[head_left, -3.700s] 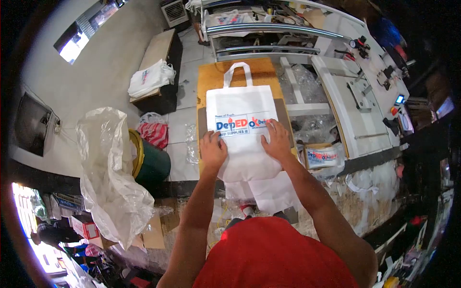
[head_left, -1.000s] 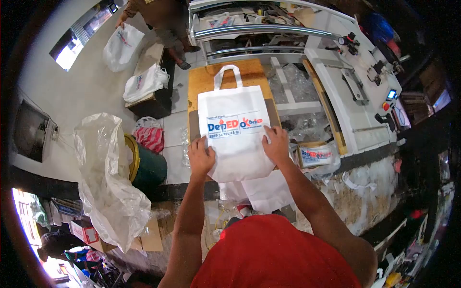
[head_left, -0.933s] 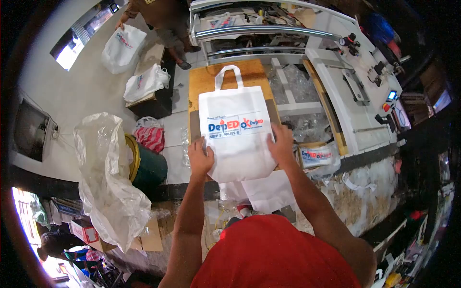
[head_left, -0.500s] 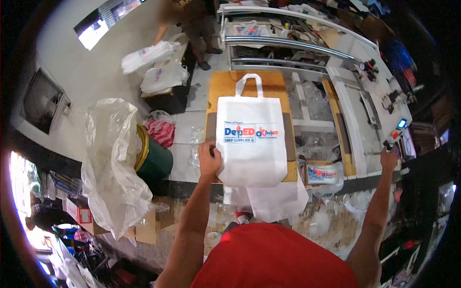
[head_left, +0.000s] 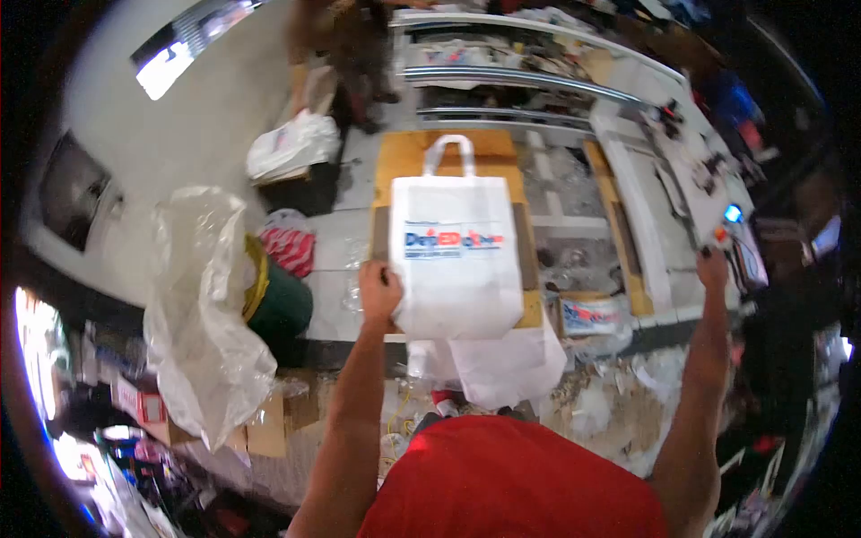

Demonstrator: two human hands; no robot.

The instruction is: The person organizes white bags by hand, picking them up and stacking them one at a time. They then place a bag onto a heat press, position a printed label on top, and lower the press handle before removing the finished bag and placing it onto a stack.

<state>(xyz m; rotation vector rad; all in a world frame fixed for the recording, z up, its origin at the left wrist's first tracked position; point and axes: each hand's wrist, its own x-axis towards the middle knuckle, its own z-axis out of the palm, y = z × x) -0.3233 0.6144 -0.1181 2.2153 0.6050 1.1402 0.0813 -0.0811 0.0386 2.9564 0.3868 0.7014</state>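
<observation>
The left hand [head_left: 380, 298] sits at the left edge of the white tote bag [head_left: 457, 303], beside the lower half. Its fingers are half curled, with a dark gap between thumb and forefinger. The hand meets the bag's edge in this view, but I cannot tell whether the fingertips pinch the fabric or only rest against it.

The right hand [head_left: 713, 272] is stretched well out to the right, apart from the bag, with the arm nearly straight. It is at a dark handle [head_left: 706, 252] on the front of the white machine [head_left: 632, 170], just below a red button [head_left: 720, 234] and a lit blue display [head_left: 733, 213]. Its fingers look bunched, yet motion blur hides whether they are closed around that handle.

The bag lies flat, print side up, on a wooden board [head_left: 395, 143] with a grey pad [head_left: 526, 251] showing at both sides of it. 1 handle loop points away from the wearer, and the blue and red print runs across the middle. White fabric [head_left: 507, 369] hangs below the bag's near end, past the board's near edge. To the right of that fabric is a box [head_left: 590, 316] with similar print.

At the far left, 1 other person [head_left: 359, 54] reaches an arm down toward a pile of white bags [head_left: 294, 148] on a bench [head_left: 300, 193].
</observation>
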